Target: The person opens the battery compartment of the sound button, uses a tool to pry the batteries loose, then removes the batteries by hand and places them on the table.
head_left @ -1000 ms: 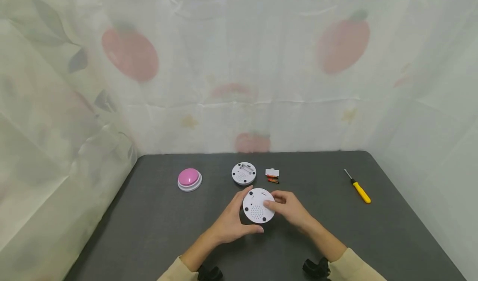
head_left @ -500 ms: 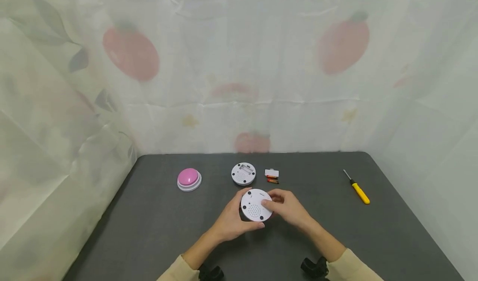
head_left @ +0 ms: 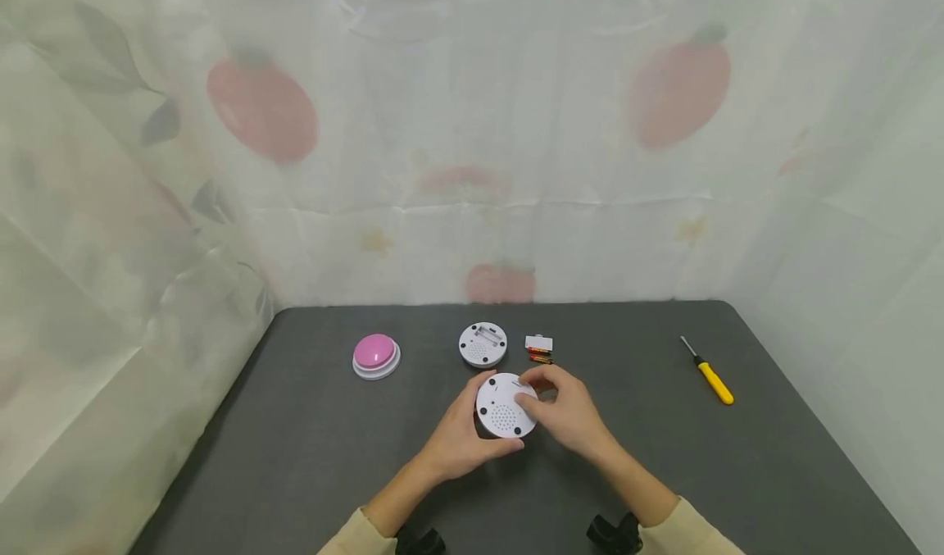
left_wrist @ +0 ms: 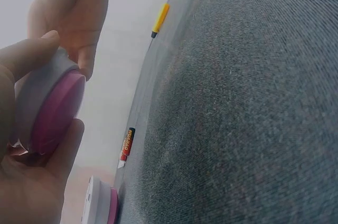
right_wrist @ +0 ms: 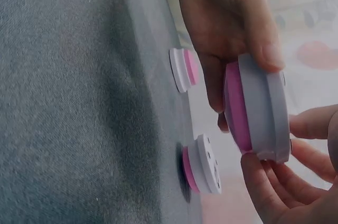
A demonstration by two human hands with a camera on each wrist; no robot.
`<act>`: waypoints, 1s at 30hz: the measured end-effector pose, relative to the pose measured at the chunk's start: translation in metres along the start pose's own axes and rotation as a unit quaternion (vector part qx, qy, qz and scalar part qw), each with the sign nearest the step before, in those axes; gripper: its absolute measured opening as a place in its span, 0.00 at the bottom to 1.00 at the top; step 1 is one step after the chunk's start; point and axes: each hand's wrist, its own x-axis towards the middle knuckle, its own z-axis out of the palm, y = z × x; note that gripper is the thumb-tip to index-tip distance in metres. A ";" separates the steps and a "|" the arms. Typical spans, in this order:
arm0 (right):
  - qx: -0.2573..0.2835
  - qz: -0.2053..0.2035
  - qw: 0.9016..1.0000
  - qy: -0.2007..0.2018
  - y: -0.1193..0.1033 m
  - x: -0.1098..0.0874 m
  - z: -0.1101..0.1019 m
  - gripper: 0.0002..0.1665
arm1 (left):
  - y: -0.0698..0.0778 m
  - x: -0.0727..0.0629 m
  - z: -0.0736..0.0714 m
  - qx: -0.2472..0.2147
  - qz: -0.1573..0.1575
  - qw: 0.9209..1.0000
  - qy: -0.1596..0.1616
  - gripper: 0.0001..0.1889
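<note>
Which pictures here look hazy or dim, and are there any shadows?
Head view: evenly lit, soft shadow on the table near the left hand; left wrist view: tilted, hazy, pale backdrop washed out; right wrist view: also tilted, rather dim, dark shadow on the table beside the upturned button.

Dark grey, matte, finely ribbed surface, rounded far corners. Far left: round pink-domed push button on white plastic base, dome up. Mid, near far edge: round white-and-pink plastic button unit, flipped, pink side down, white underside up with black feet, small holes, uncovered battery slot. Right of it: small white rectangular plastic cover; just on its near side, two cylindrical black-and-orange batteries. Well apart, far right: slim yellow-handled screwdriver, black collar, metal shaft toward far edge.
</note>
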 end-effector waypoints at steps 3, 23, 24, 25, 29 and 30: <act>-0.006 -0.002 1.000 0.009 -0.001 -0.001 0.003 0.12 | 0.000 -0.001 0.001 0.004 0.002 1.000 0.002 0.52; -0.008 0.035 0.999 -0.002 0.005 0.002 0.006 0.12 | 0.001 0.000 0.004 0.048 0.008 0.999 -0.008 0.53; -0.008 0.033 0.999 -0.004 0.005 0.002 0.005 0.12 | 0.001 0.000 0.004 0.049 0.005 0.999 -0.010 0.53; -0.008 0.033 0.999 -0.004 0.006 0.002 0.005 0.12 | 0.001 -0.001 0.004 0.048 0.002 0.999 -0.012 0.54; -0.027 0.020 0.999 0.002 0.007 0.000 0.006 0.13 | 0.001 -0.001 0.004 0.050 -0.006 0.999 -0.017 0.54; -0.033 0.015 0.999 0.005 0.008 -0.001 0.006 0.13 | 0.001 -0.002 0.004 0.051 -0.008 0.999 -0.018 0.54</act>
